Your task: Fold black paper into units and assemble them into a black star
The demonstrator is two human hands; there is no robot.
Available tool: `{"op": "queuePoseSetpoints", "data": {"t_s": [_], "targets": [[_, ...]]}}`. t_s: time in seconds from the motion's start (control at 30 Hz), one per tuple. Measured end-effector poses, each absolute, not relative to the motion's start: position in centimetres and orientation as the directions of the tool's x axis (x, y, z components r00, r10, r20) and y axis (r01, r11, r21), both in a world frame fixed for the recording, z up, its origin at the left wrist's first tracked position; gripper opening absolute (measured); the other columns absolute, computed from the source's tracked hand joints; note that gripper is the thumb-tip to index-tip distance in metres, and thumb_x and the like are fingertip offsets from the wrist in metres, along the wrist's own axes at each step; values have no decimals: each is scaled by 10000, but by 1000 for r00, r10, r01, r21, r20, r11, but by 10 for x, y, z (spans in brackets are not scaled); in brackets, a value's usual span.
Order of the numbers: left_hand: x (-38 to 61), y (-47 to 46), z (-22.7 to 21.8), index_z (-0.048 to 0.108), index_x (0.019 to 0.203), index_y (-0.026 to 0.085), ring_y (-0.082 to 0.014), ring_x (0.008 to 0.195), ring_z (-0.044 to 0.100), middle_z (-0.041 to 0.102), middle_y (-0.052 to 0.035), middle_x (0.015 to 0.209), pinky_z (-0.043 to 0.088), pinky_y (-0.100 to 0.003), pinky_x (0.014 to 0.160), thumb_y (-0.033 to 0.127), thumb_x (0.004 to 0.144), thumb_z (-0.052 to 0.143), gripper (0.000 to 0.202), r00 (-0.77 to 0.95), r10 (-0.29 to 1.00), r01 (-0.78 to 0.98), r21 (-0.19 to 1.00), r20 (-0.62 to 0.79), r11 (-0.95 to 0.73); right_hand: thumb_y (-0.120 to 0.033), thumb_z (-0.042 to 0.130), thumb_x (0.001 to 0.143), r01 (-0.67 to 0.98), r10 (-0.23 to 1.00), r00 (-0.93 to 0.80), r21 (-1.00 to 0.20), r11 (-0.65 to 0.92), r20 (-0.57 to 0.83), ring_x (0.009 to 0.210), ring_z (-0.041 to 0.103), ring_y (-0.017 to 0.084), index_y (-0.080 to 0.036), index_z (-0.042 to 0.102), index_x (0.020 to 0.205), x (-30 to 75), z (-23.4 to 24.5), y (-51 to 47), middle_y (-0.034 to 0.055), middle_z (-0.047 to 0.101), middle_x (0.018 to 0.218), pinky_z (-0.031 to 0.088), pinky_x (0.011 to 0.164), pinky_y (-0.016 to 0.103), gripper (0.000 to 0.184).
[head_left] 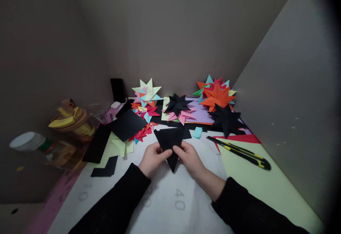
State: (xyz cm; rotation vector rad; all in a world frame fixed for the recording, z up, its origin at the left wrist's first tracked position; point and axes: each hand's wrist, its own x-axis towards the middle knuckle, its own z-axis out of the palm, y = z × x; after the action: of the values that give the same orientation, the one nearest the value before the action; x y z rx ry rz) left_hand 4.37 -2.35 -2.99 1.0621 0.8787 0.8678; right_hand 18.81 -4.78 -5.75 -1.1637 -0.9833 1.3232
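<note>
Between my hands is a folded piece of black paper (170, 139), shaped like a triangle with its point toward me. My left hand (153, 158) pinches its left side, thumb on the front face. From the other side my right hand (188, 158) grips it the same way, its thumb close to the left one. The fingers behind the paper are partly hidden. Just beyond the paper lie black paper scraps (187, 133) and a small light-blue paper piece (197, 132).
Folded paper stars, one black (178, 104) and one orange (217, 97), stand at the back. A yellow-and-black utility knife (242, 152) rests on pale green paper (247, 177) at right. Black sheets (128, 124), a lidded jar (28, 142) and a tumbler (73, 120) are at left.
</note>
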Motion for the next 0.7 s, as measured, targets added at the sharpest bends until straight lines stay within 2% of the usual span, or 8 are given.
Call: {"op": "queuePoseSetpoints", "data": {"t_s": [0.17, 0.3, 0.37, 0.43, 0.5, 0.57, 0.63, 0.7], "targets": [[46, -23, -26, 643, 834, 107, -137, 669, 612, 685, -40, 762, 476, -241, 650, 260, 646, 762, 270, 317, 927, -269, 919, -199, 289, -466, 611, 784, -165, 997, 17, -984, -73, -76, 460, 381, 84, -192, 492, 657, 189, -55, -50, -60, 464, 524, 287, 448, 215, 324], [43, -21, -28, 570, 903, 166, -93, 564, 578, 636, 16, 705, 430, -184, 520, 289, 725, 702, 254, 303, 928, -302, 902, -216, 309, -404, 621, 785, -145, 999, -30, -989, -42, -37, 512, 449, 99, -190, 548, 698, 188, -56, -53, -20, 566, 624, 327, 482, 223, 243], [39, -18, -29, 547, 926, 186, -67, 463, 519, 583, 49, 633, 358, -159, 428, 318, 743, 693, 268, 357, 905, -259, 907, -231, 333, -359, 658, 754, -207, 999, 2, -977, -44, -46, 521, 463, 105, -205, 551, 739, 188, -56, -52, -33, 563, 631, 327, 478, 220, 189], [33, -15, -28, 570, 934, 177, -49, 427, 478, 561, 52, 628, 319, -152, 392, 332, 730, 707, 291, 442, 868, -195, 920, -228, 341, -368, 678, 731, -339, 995, 73, -940, -45, -73, 509, 460, 108, -221, 545, 765, 189, -56, -50, -52, 536, 602, 327, 467, 217, 200], [28, -12, -26, 618, 898, 145, -42, 432, 463, 559, 38, 635, 334, -156, 400, 336, 706, 726, 291, 545, 807, -99, 938, -228, 332, -482, 643, 743, -499, 991, 87, -866, -46, -103, 548, 497, 129, -227, 570, 802, 192, -52, -47, -34, 564, 640, 380, 504, 237, 272], [25, -11, -23, 657, 847, 117, -50, 451, 468, 570, 22, 636, 375, -172, 429, 332, 674, 748, 290, 622, 741, 21, 951, -254, 309, -625, 562, 754, -612, 993, 15, -787, -81, -114, 628, 553, 162, -225, 611, 861, 197, -47, -47, 1, 609, 714, 444, 586, 280, 417], [22, -9, -19, 677, 844, 111, -71, 476, 492, 589, 13, 633, 404, -193, 450, 321, 633, 771, 311, 647, 706, 117, 952, -289, 282, -669, 566, 726, -635, 992, -83, -762, -124, -92, 702, 591, 188, -220, 638, 917, 200, -43, -47, 27, 641, 802, 471, 646, 308, 493], [20, -7, -16, 680, 876, 113, -90, 492, 515, 601, 14, 618, 417, -209, 468, 295, 591, 794, 357, 606, 738, 166, 955, -296, 247, -567, 694, 671, -563, 987, -129, -812, -151, -94, 718, 609, 192, -218, 659, 934, 201, -43, -49, 27, 658, 824, 480, 668, 311, 438]]}}
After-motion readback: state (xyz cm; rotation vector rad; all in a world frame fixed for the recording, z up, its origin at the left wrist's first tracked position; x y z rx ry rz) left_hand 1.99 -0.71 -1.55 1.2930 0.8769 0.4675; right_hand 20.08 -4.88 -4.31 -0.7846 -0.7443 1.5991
